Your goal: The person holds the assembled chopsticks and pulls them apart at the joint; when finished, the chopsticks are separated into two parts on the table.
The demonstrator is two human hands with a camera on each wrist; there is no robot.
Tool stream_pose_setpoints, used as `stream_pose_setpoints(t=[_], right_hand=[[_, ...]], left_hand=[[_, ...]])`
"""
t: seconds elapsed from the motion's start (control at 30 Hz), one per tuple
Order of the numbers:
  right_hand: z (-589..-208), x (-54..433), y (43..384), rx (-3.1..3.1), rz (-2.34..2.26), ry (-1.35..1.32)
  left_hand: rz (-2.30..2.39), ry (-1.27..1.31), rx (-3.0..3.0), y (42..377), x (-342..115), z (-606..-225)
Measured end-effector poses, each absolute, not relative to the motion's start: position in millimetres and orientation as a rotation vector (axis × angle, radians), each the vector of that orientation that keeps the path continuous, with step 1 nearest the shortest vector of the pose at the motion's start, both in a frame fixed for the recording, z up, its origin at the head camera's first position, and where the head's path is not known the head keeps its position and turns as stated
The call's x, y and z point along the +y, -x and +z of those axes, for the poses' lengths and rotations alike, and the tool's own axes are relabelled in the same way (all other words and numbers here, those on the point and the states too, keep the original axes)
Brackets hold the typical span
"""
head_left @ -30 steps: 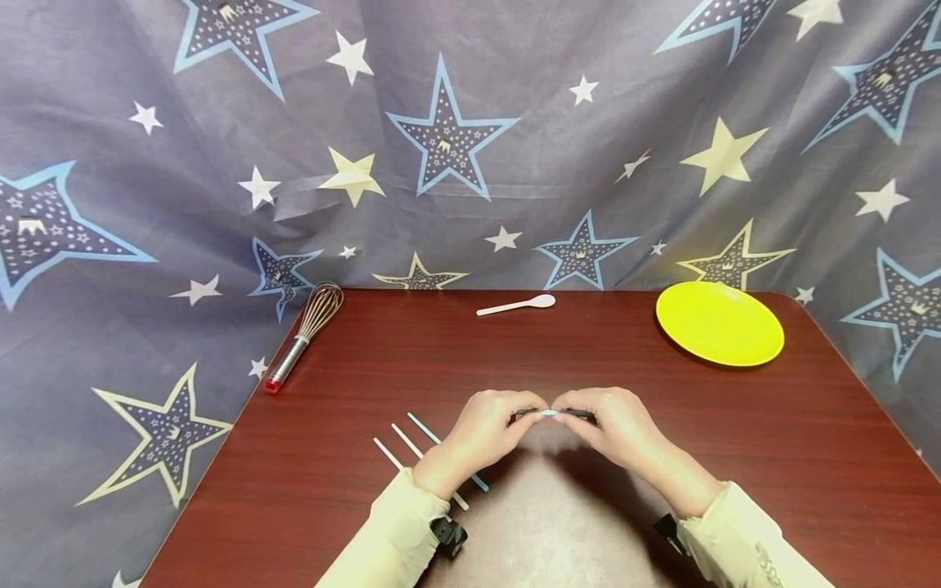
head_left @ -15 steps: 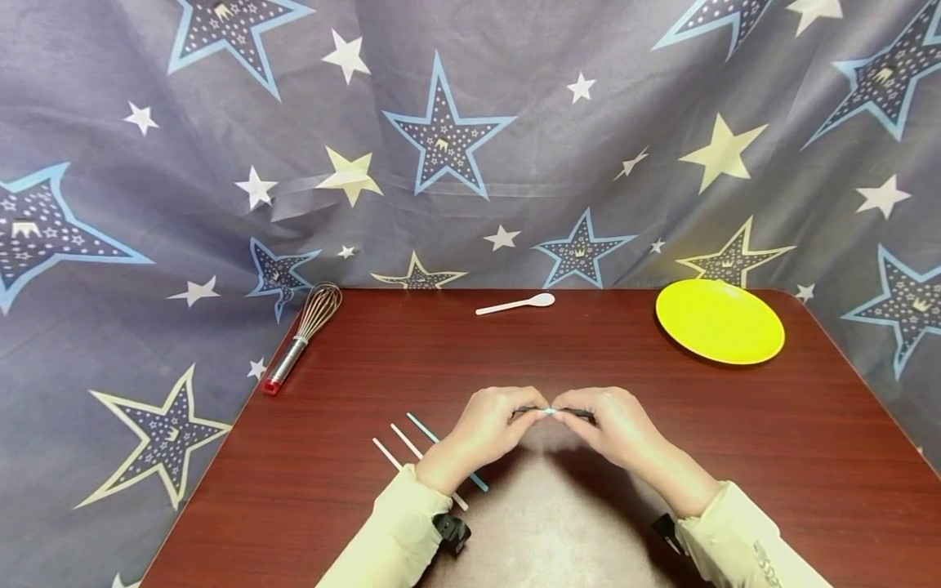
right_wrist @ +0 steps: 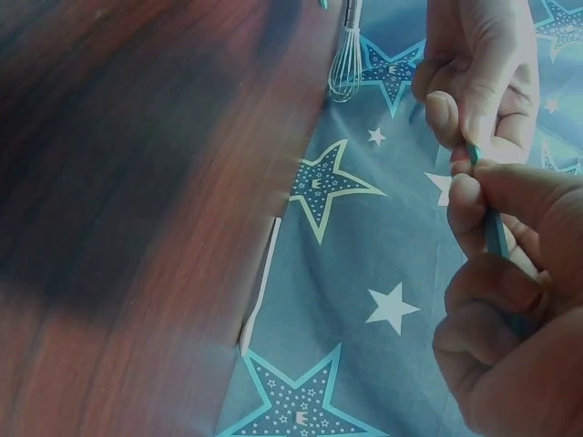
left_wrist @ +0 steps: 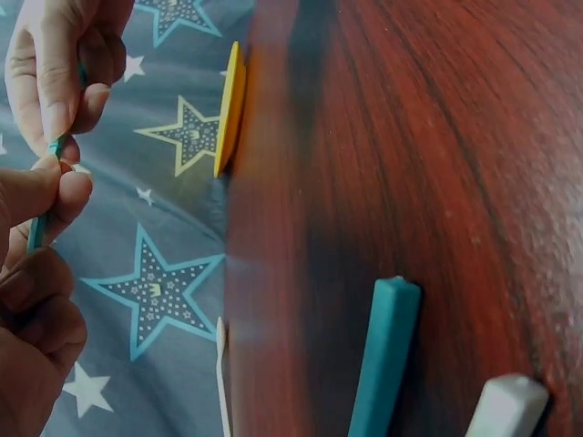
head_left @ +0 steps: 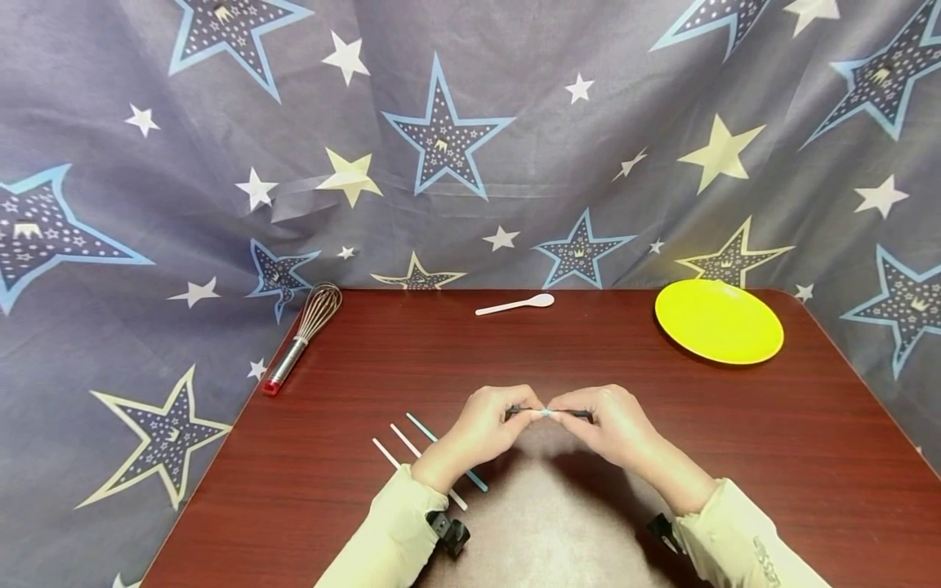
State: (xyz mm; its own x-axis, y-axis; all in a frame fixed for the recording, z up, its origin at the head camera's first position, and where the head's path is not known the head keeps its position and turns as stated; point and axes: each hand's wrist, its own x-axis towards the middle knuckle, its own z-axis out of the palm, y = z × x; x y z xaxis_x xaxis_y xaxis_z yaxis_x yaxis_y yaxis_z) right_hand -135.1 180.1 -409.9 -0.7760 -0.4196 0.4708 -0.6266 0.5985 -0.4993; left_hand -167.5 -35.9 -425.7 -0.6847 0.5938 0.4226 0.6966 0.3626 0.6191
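Both hands are raised over the middle of the table, fingertips meeting at a thin teal stick (head_left: pixel 546 412). My left hand (head_left: pixel 485 429) pinches one half of it between thumb and fingers. The other half is pinched by my right hand (head_left: pixel 613 425). In the left wrist view the teal stick (left_wrist: pixel 36 232) runs through both grips, mostly covered by fingers. Beneath my left wrist, two pale sticks, one outer (head_left: pixel 385 452) and one inner (head_left: pixel 406 440), and another teal stick (head_left: pixel 422 426) lie side by side, partly hidden by the forearm.
A whisk (head_left: pixel 303 339) with a red-tipped handle lies along the left edge of the dark red table (head_left: pixel 588 343). The white spoon (head_left: pixel 516 305) lies at the back edge, and a yellow plate (head_left: pixel 719 322) sits at the back right. A starry curtain (head_left: pixel 470 220) hangs behind.
Both hands have shifted very slightly left with the teal stick between them. The things on the table have not moved.
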Motion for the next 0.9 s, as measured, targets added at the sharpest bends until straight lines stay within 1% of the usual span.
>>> stream_pose_setpoints(t=[0.17,0.3,0.67,0.9], right_hand=[[-411.3,179.4,134.2,-2.525,1.012,-0.867],[-411.8,178.7,133.1,-2.499,1.0,-0.866],[-410.2,176.9,131.1,-2.471,0.802,-0.819],[-408.3,179.1,129.8,-2.497,0.835,-0.9]], left_hand=[[-1.092,1.2,-2.433,165.5,-37.9,-426.7],[-1.078,1.203,-2.402,164.7,-37.8,-427.0],[-0.819,1.211,-2.425,163.3,-36.8,-420.1],[-0.896,1.258,-2.415,162.5,-37.4,-421.7]])
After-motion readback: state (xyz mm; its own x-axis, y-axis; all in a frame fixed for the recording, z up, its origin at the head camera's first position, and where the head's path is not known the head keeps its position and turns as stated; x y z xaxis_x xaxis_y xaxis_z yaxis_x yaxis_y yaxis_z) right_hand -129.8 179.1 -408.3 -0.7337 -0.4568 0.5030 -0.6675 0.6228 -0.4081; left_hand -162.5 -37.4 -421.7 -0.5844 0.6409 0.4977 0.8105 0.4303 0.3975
